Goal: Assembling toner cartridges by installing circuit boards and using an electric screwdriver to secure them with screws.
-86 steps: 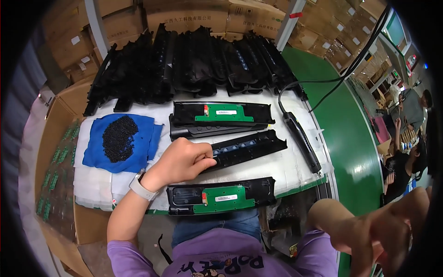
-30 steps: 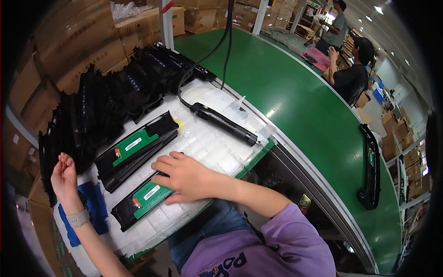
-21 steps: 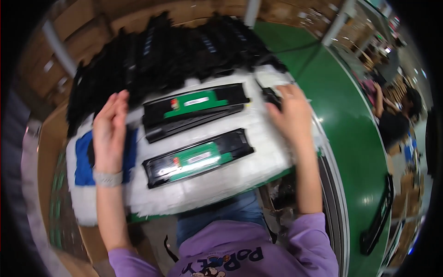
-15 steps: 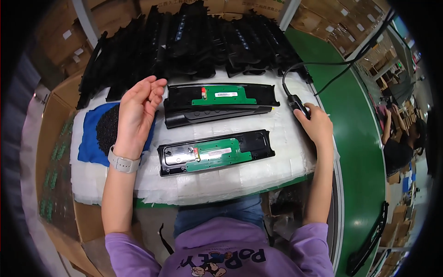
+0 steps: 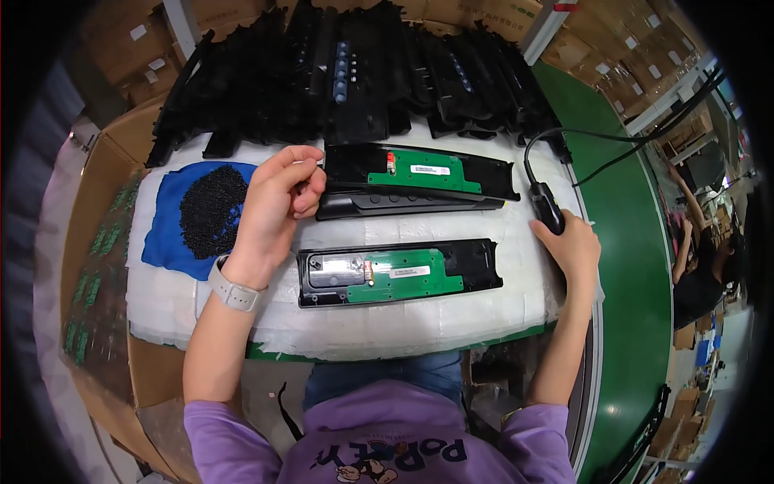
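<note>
My left hand [image 5: 284, 202] is beside the left end of the upper black panel [image 5: 488, 176], its fingers curled and thumb pressed in; anything between the fingertips is too small to make out. My right hand [image 5: 574, 246] grips the near end of a black corded tool, apparently an electric screwdriver [image 5: 545, 208]; its tip is hidden. A green circuit board [image 5: 415, 169] sits in the upper panel, which rests on another black panel with buttons [image 5: 403, 199]. Nearer me lies a similar panel [image 5: 474, 266] with its own green board [image 5: 415, 274].
Left of the panels, a blue cloth [image 5: 165, 218] bears a heap of small black pieces, likely screws [image 5: 211, 211]. Many black panels [image 5: 355, 89] are piled along the back. White padding [image 5: 403, 327] covers the table. The tool's cord [image 5: 592, 133] arches at the right. Another person [image 5: 701, 270] is far right.
My left hand has moved from over the blue cloth to the upper panel's left end, and its fingers have curled in. My right hand stays at the tool. The whole view has shifted slightly.
</note>
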Available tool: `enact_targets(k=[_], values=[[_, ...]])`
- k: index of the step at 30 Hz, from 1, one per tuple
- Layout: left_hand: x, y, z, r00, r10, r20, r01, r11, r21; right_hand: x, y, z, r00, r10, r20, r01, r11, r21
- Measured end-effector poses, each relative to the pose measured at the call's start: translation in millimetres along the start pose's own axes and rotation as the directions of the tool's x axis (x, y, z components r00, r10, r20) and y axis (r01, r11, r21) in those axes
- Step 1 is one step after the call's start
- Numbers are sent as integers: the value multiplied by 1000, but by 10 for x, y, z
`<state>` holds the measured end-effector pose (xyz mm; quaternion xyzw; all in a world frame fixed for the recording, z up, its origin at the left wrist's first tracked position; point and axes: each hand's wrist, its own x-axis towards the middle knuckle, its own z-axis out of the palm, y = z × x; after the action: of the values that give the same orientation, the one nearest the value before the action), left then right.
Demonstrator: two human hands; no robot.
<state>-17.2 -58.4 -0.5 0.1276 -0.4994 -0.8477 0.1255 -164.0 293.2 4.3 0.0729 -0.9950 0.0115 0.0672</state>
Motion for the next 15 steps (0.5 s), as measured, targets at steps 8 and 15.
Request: enact_targets(k=[8,15], values=[[56,-59,99,1000,-10,7,9,999,53,-161,-300,-194,843,-194,-501,343,913,223],[57,-52,36,1000,4,21,-5,1000,22,-179,-1787,-335,374,-749,-548,917,385,100]])
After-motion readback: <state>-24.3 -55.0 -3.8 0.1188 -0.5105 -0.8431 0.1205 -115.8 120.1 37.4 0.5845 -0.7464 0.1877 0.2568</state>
